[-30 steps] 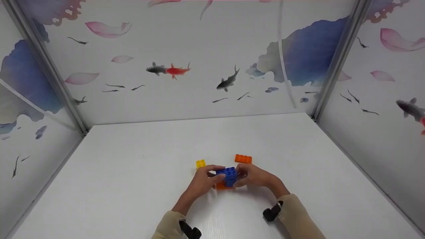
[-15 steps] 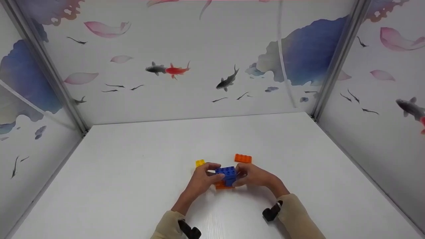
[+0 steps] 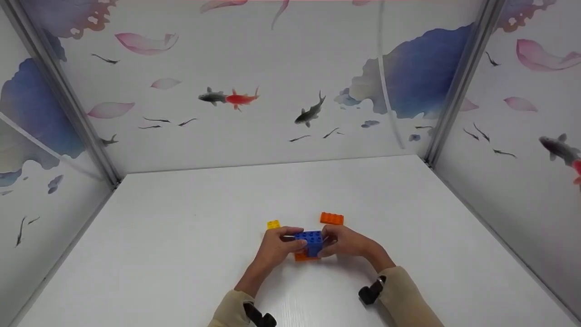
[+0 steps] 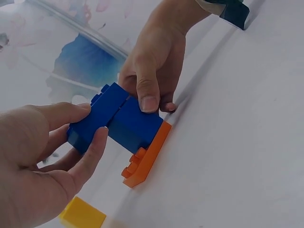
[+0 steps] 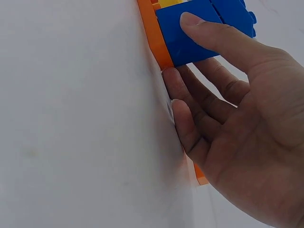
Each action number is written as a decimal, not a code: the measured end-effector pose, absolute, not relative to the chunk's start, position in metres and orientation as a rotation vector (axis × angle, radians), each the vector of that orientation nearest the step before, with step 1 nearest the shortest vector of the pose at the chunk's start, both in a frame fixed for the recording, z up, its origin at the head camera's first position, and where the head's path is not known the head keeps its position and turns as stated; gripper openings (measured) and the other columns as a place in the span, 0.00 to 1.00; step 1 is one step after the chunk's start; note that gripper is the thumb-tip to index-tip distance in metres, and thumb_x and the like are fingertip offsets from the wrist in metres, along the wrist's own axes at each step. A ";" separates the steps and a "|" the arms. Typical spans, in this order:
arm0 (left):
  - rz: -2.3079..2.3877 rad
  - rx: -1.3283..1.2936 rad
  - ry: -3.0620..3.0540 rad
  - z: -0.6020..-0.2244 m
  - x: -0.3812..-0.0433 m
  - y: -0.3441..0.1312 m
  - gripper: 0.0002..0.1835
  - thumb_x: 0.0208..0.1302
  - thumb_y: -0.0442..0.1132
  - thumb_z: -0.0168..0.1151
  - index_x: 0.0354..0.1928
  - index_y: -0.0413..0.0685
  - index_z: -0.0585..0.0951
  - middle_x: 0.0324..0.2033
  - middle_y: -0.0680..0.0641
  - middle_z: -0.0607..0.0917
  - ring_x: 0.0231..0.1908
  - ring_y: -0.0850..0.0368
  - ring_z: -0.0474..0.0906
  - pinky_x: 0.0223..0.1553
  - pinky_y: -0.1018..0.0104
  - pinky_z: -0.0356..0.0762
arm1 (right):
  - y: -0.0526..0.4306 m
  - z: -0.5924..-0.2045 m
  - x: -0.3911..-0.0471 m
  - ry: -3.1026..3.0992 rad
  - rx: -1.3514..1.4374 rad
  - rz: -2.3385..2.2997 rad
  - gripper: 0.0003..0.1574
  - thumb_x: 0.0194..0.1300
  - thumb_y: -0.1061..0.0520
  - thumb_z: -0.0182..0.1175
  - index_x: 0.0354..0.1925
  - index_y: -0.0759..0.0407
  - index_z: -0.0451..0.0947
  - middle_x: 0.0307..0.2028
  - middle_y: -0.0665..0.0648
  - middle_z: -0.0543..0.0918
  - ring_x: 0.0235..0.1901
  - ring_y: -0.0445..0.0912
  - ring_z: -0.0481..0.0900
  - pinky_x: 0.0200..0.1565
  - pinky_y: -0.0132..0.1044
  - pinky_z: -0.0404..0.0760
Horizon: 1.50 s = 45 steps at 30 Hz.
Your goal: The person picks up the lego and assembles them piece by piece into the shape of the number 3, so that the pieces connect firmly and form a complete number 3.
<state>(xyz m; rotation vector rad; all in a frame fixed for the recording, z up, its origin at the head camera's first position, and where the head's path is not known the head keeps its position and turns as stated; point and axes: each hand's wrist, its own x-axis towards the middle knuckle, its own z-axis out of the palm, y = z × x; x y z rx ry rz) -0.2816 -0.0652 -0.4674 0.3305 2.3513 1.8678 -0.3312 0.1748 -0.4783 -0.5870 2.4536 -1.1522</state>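
In the head view my left hand (image 3: 274,245) and right hand (image 3: 349,240) meet over a small stack of toy bricks. The upper blue brick (image 4: 97,118) is pinched between my left thumb and fingers. It sits on a lower blue brick (image 4: 137,124), offset to the left, with a thin seam between them. My right hand holds the lower one, thumb on its near face (image 5: 178,42) and fingers behind. Under it lies a flat orange brick (image 4: 152,154), whose bare studs stick out at the left.
A yellow brick (image 3: 273,224) lies just beyond my left hand. Another orange brick (image 3: 332,218) lies beyond my right hand. White panels with painted fish enclose the white table (image 3: 181,204) at the back and sides.
The upper blue brick has shifted slightly and lines up more evenly over the lower one. My left fingers lifted a little and came back down; my right hand keeps its place.
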 end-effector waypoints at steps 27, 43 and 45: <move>1.886 0.250 2.351 -0.461 -0.282 -0.058 0.19 0.61 0.39 0.71 0.53 0.40 0.85 0.50 0.37 0.86 0.45 0.52 0.85 0.46 0.63 0.87 | 0.177 -0.477 -0.330 2.459 -0.633 -1.158 0.19 0.61 0.52 0.71 0.47 0.55 0.76 0.48 0.55 0.82 0.48 0.48 0.78 0.60 0.51 0.80; 1.971 0.114 2.138 -0.459 -0.277 -0.065 0.32 0.66 0.45 0.67 0.68 0.37 0.72 0.55 0.33 0.83 0.40 0.48 0.89 0.38 0.61 0.88 | 0.173 -0.478 -0.330 2.467 -0.648 -1.147 0.20 0.61 0.52 0.71 0.48 0.56 0.76 0.48 0.56 0.82 0.48 0.49 0.78 0.58 0.52 0.81; 2.008 0.072 2.084 -0.459 -0.277 -0.066 0.33 0.66 0.45 0.67 0.68 0.37 0.71 0.53 0.34 0.84 0.38 0.48 0.90 0.36 0.62 0.88 | 0.173 -0.479 -0.330 2.467 -0.647 -1.145 0.21 0.60 0.52 0.72 0.48 0.56 0.76 0.47 0.56 0.82 0.47 0.49 0.78 0.58 0.51 0.81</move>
